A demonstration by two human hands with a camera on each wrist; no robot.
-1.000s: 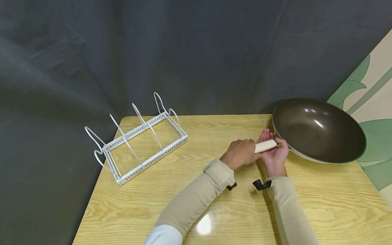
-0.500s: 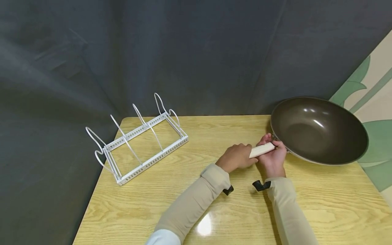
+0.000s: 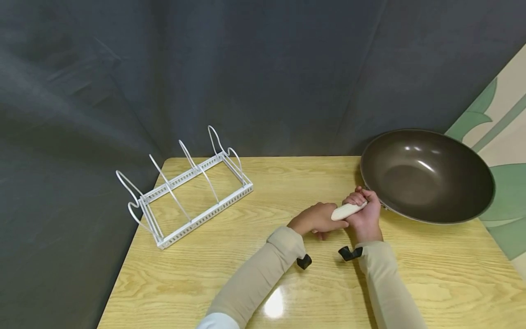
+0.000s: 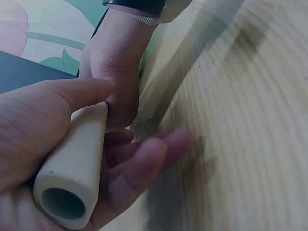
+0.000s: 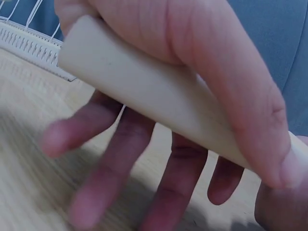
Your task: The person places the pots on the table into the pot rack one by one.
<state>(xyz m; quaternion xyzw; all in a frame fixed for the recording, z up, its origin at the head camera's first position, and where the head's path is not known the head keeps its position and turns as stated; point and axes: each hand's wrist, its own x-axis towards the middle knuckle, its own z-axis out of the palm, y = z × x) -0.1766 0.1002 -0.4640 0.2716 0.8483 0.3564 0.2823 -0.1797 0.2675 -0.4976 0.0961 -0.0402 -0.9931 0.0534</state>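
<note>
A large wok point(image 3: 427, 183) with a dark brown inside sits at the right of the wooden table, its pale handle point(image 3: 344, 212) pointing left toward the person. Close to the bowl, my right hand point(image 3: 367, 217) grips the handle, fingers curled over it. My left hand point(image 3: 316, 219) is at the free end. In the left wrist view, the handle point(image 4: 77, 154) with its hollow end lies along the left palm under the thumb. The right wrist view shows the left fingers point(image 5: 115, 159) hanging straight and spread below the handle, not wrapped round it.
A white wire rack point(image 3: 189, 221) with several upright loops stands at the table's left. Dark cloth point(image 3: 263, 77) hangs behind and along the left. A wall with a leaf pattern point(image 3: 507, 192) borders the right. Wood tabletop point(image 3: 267, 183) lies between rack and wok.
The wok's handle has come down slightly toward the person and the bowl has shifted a little left. My right fingers have curled over the handle, while my left fingers have loosened from it.
</note>
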